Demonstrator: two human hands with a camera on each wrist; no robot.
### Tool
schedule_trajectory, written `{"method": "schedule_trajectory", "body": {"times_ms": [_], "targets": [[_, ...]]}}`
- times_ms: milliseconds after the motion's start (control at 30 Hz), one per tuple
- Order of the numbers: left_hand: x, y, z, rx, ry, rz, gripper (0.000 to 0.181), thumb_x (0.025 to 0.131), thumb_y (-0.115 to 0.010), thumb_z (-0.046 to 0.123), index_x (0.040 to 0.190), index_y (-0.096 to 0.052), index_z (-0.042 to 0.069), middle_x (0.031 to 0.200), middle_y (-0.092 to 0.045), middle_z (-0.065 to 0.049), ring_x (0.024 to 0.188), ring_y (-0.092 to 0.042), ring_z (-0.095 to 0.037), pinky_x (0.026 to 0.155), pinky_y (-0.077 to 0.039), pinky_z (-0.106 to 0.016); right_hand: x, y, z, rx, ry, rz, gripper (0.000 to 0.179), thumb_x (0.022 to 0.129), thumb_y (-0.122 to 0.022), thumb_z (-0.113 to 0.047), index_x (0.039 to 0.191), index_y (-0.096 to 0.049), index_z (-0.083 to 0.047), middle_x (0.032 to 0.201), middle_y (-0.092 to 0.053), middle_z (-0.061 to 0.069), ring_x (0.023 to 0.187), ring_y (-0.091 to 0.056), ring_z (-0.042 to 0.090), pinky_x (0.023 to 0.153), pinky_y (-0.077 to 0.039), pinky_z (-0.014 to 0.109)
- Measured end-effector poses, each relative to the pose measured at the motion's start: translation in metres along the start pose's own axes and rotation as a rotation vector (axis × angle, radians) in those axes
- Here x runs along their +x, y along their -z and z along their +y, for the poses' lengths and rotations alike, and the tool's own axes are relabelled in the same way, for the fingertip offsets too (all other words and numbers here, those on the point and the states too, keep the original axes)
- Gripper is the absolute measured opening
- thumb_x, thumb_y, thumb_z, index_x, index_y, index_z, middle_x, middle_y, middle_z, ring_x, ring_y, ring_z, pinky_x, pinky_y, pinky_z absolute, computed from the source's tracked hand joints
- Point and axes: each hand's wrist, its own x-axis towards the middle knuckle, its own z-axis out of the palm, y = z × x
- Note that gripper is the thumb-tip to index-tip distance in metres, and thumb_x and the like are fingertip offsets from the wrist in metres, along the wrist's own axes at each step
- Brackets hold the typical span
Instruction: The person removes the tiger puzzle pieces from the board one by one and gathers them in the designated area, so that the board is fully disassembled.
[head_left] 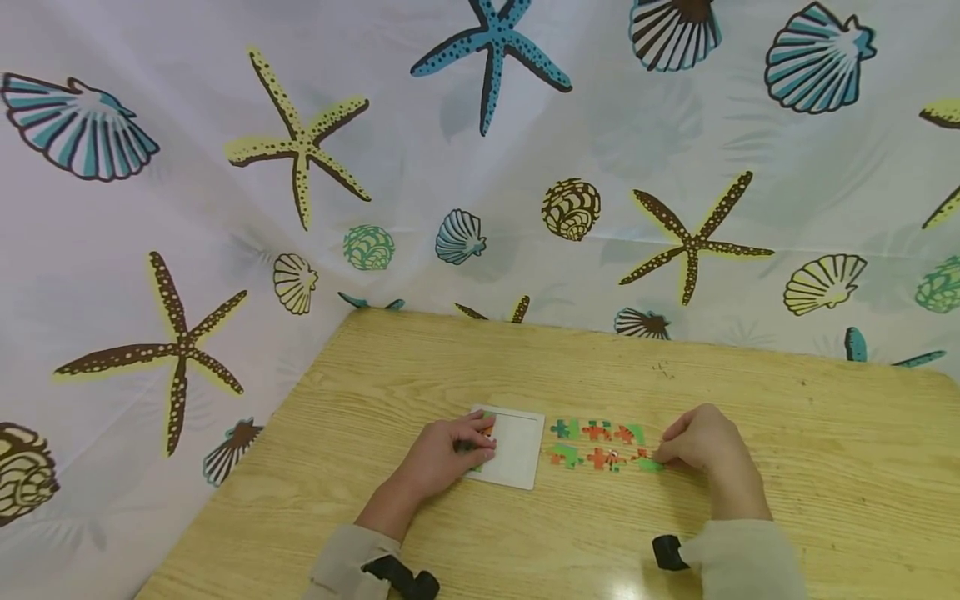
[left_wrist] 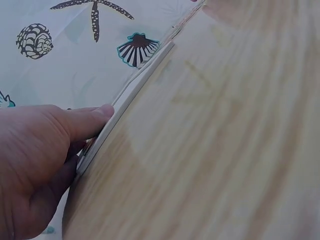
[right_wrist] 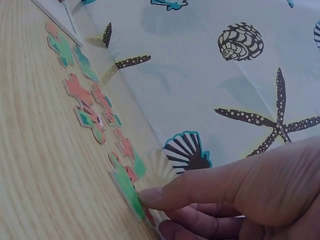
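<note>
My left hand [head_left: 442,450] rests over the left side of a white puzzle tray [head_left: 517,454], its thumb and fingers stretched across the surface. Orange and green puzzle pieces [head_left: 487,431] in the tray show partly beneath them. The thumb tip lies at the tray's rim [left_wrist: 125,105] in the left wrist view. To the right, my right hand [head_left: 701,442] pinches a green-edged puzzle piece [right_wrist: 129,192] at the end of the lower row of loose pieces. Its thumb touches the piece's edge; the other fingers are curled behind, partly hidden.
Several loose orange and green puzzle pieces [head_left: 597,431] lie in two rows between the tray and my right hand. They rest on a wooden table [head_left: 585,533]. A white curtain [head_left: 525,175] with starfish and shells hangs behind and to the left.
</note>
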Motion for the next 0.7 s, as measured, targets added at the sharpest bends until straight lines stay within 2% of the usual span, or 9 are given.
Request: {"method": "schedule_trajectory", "body": {"times_ms": [100,233,533,700], "targets": [[-0.001,-0.001,0.0,0.004,-0.013,0.016,0.011,0.086,-0.078,0.012,0.096,-0.081,0.016,0.135,-0.065,-0.003,0.143,-0.046,-0.026,0.12,-0.033,-0.047,0.0,0.0,0.0,0.0,0.0,-0.007,0.021,0.074,-0.086,-0.013,0.084,-0.071,-0.002,0.081,-0.069,0.008,0.078,-0.061,0.021,0.073,-0.05,0.035],[-0.004,0.0,-0.001,-0.002,-0.024,0.038,0.013,0.085,-0.079,0.014,0.098,-0.081,0.017,0.136,-0.065,-0.003,0.142,-0.047,-0.025,0.119,-0.034,-0.045,0.001,-0.001,0.001,0.018,0.004,-0.015,0.022,0.075,-0.086,-0.012,0.086,-0.07,-0.001,0.083,-0.068,0.009,0.078,-0.06,0.021,0.07,-0.049,0.031],[-0.01,0.004,-0.008,0.027,-0.094,0.002,0.015,0.092,-0.074,0.024,0.103,-0.078,0.016,0.137,-0.064,-0.008,0.139,-0.049,-0.027,0.117,-0.036,-0.047,0.001,-0.009,0.007,0.019,0.035,-0.017,0.026,0.073,-0.087,-0.014,0.088,-0.07,0.0,0.084,-0.067,0.009,0.078,-0.058,0.021,0.066,-0.047,0.028],[-0.006,0.01,-0.01,0.032,-0.123,0.004,0.026,0.091,-0.075,0.023,0.115,-0.076,0.012,0.14,-0.061,-0.008,0.141,-0.048,-0.027,0.115,-0.04,-0.047,0.001,-0.003,0.007,0.076,0.044,-0.039,0.031,0.076,-0.086,-0.016,0.094,-0.07,0.003,0.083,-0.07,0.006,0.075,-0.062,0.017,0.065,-0.05,0.027]]}}
